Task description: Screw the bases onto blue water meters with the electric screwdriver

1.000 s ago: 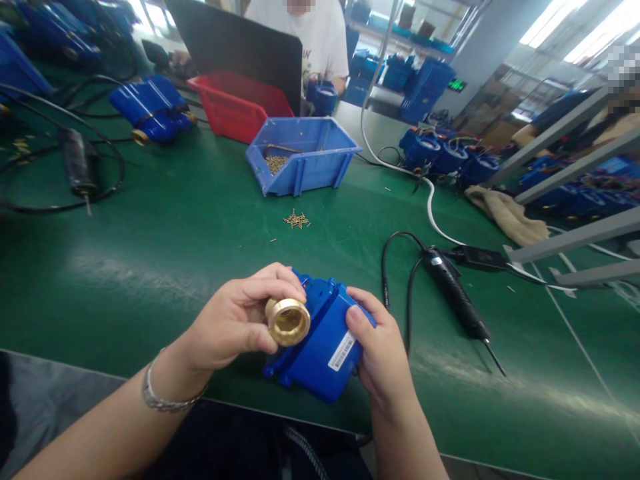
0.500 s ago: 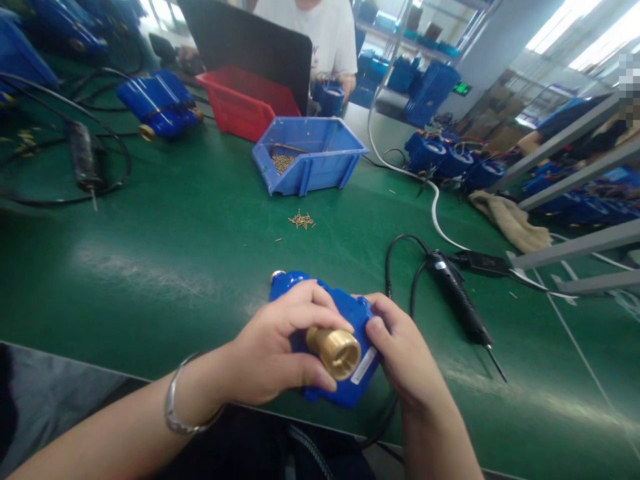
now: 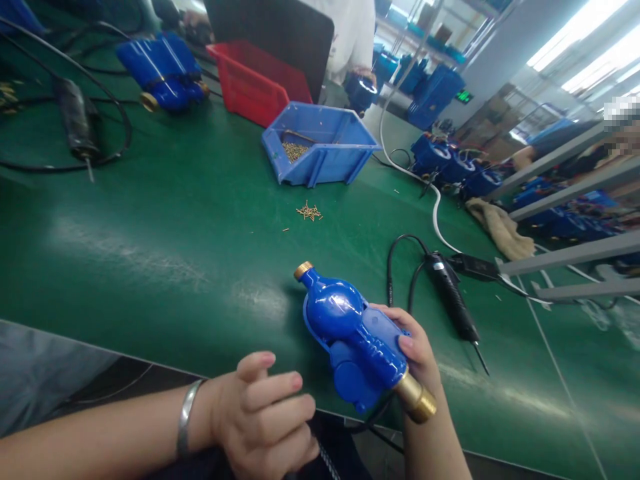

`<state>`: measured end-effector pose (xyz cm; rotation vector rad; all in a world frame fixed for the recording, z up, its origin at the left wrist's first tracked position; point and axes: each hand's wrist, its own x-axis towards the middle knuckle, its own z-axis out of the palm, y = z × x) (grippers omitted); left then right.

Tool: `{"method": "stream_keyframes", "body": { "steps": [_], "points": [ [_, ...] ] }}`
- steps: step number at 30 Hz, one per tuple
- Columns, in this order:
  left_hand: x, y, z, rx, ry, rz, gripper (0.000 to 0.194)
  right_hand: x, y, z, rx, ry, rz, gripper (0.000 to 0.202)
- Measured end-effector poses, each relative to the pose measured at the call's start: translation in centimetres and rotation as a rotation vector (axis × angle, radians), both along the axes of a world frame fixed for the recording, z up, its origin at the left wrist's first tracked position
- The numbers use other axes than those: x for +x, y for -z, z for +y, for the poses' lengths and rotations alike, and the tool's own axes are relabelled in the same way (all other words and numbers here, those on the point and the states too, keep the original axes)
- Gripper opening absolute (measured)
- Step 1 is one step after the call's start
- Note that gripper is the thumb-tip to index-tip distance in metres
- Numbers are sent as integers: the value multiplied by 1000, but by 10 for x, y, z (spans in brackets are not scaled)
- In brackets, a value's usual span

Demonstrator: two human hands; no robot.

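Note:
A blue water meter [image 3: 345, 313] with brass threaded ends is held tilted over the front of the bench. My right hand [image 3: 417, 353] grips its right side, thumb on top and fingers around the edge. The longer brass end points down toward my right wrist; the shorter one points up and left. To the left of the meter and apart from it, my left hand [image 3: 273, 413] is open, its fingers loosely bent and separated, with nothing visible in them. A silver bracelet circles that wrist. The left thumb is mostly hidden.
Small brass screws [image 3: 310, 212] lie loose before a blue bin [image 3: 330, 160] of more screws. A red bin [image 3: 250, 87] stands behind. A black electric screwdriver [image 3: 453, 297] lies right, another [image 3: 77, 127] left. Another meter [image 3: 167, 73] rests back left. A person sits opposite.
My left hand has let go of the meter's brass end and drawn back left and down. In my right hand the meter has turned, its rounded blue side now facing up.

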<state>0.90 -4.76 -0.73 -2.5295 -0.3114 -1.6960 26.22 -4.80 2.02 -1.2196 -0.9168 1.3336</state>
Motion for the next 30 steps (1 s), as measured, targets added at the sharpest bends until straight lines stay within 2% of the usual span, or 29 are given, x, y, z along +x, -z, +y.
{"method": "stream_keyframes", "body": {
  "steps": [2, 5, 8, 11, 13, 15, 16, 19, 20, 21, 23, 25, 28, 30],
  "points": [
    [-7, 3, -2, 47, 58, 140, 13, -4, 3, -6, 27, 13, 15, 37],
    [-7, -4, 2, 56, 53, 254, 22, -15, 0, -13, 74, 42, 40, 35],
    [-2, -19, 12, 63, -55, 309, 26, -28, -9, -12, 82, 20, 52, 36],
    [-4, -31, 24, 76, -184, 374, 23, -44, -25, -1, -20, -77, 83, 37],
    [-11, -37, 32, -6, -217, 370, 24, -57, -38, 11, -91, -120, 141, 33],
    [-22, -43, 40, -239, -229, 232, 33, -73, -51, 28, -127, -161, 187, 36],
    [-28, -47, 46, -429, -233, 108, 42, -81, -57, 38, -138, -203, 200, 40],
    [-44, -58, 70, -1233, -152, -445, 64, -109, -71, 69, -114, -392, 244, 56],
    [-49, -61, 82, -1445, -92, -614, 63, -118, -73, 78, -89, -426, 247, 58],
    [-54, -63, 96, -1588, -36, -749, 58, -126, -75, 85, -58, -429, 236, 58],
    [-64, -66, 128, -1666, 2, -871, 40, -138, -75, 93, -19, -380, 183, 57],
    [-75, -68, 162, -1712, -27, -932, 25, -140, -69, 94, -20, -367, 126, 58],
    [-91, -71, 201, -1783, -100, -1005, 15, -125, -56, 88, -58, -433, 95, 53],
    [-93, -77, 214, -1816, -140, -1023, 13, -108, -46, 83, -95, -418, 91, 48]
  ]
}}
